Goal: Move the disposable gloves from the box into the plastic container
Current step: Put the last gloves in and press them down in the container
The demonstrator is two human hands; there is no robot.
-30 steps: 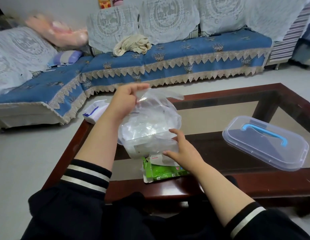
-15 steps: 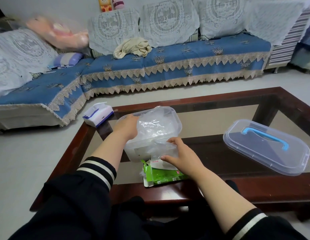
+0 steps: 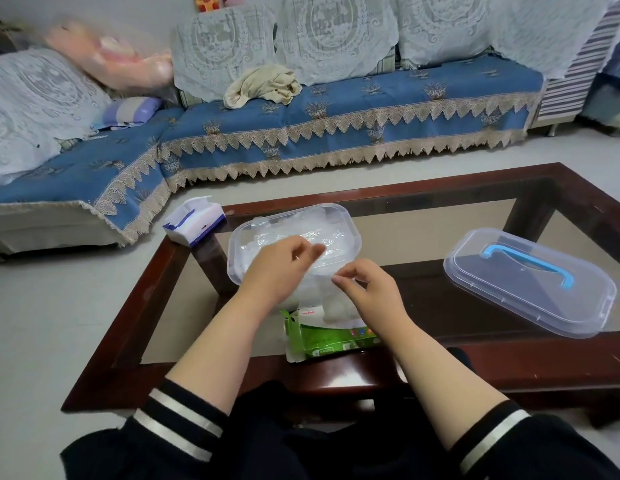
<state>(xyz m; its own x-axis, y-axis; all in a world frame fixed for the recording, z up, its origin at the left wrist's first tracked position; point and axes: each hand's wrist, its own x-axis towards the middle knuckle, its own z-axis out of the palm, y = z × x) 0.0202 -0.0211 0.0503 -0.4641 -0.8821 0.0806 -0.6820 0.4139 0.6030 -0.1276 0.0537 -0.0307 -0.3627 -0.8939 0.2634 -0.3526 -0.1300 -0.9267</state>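
A clear plastic container (image 3: 352,225) stands on the glass table, filled with crumpled transparent disposable gloves (image 3: 301,228). In front of it lies the green glove box (image 3: 331,337), with a white bunch of gloves sticking out of its top. My right hand (image 3: 371,292) is above the box and pinches a thin clear glove between thumb and forefinger. My left hand (image 3: 277,268) hovers over the container's near rim, its fingers and thumb curled on the same film. The container's front wall is hidden behind both hands.
The container's clear lid (image 3: 544,306), with a blue handle, lies at the table's right. A white-and-blue tissue pack (image 3: 194,221) sits on the far left corner. The table has a dark wooden frame (image 3: 128,323). A blue-covered sofa runs behind it.
My left hand lowered a glove into the container, then drew back to its near rim. My right hand rose from the box, drawing a glove up with it.
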